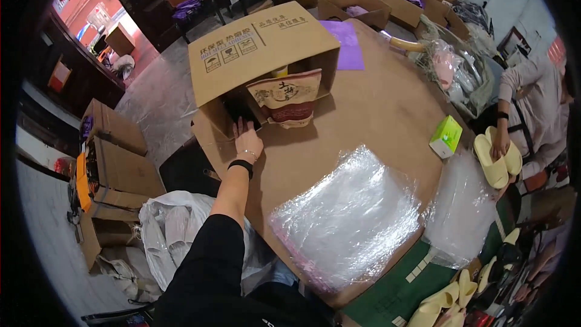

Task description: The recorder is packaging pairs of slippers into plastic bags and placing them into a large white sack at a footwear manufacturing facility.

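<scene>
My left hand, with a dark band and a thin bracelet at the wrist, reaches into the open side of a cardboard box lying on the table. Its fingers are stretched out against a dark flat object inside; what that object is, I cannot make out. Beside the hand, a brown and dark-red paper bag stands at the box opening, and something yellow shows behind it. Nearer to me lies a stack of clear plastic bags. My right hand is out of view.
More clear bags and a green carton lie at the table's right. There a co-worker's hand holds pale yellow slippers. A purple sheet lies behind the box. Cartons and a white sack stand at left.
</scene>
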{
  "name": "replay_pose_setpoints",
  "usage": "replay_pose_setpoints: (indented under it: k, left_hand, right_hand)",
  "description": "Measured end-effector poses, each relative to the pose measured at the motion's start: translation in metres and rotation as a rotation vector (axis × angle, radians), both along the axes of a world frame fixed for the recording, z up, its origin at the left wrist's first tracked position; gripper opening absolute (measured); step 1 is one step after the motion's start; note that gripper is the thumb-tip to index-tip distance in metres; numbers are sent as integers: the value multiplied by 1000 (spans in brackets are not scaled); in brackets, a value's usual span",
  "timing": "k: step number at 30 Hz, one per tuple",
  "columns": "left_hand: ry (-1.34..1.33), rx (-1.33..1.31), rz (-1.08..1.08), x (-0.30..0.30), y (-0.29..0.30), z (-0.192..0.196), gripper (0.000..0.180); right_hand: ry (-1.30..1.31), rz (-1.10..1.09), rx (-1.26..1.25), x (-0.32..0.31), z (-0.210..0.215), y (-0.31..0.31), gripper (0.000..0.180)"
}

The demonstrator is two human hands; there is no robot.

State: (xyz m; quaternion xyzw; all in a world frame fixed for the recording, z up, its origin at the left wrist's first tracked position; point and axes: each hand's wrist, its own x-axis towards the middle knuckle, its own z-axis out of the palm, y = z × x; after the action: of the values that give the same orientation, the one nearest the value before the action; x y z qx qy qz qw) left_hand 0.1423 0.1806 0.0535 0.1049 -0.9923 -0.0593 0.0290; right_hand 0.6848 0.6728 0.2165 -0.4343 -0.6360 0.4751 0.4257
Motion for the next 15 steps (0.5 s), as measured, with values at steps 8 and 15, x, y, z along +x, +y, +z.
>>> replay_pose_setpoints:
  k: [8, 15]
  left_hand:
    - [37, 37, -160, 24, 2, 0, 53]
    - [83, 45, -189, 41, -3, -2, 46]
  right_hand:
    - [-554, -111, 248, -26, 12, -38, 51]
    - [-1357, -128, 465, -35, 31, -59, 54]
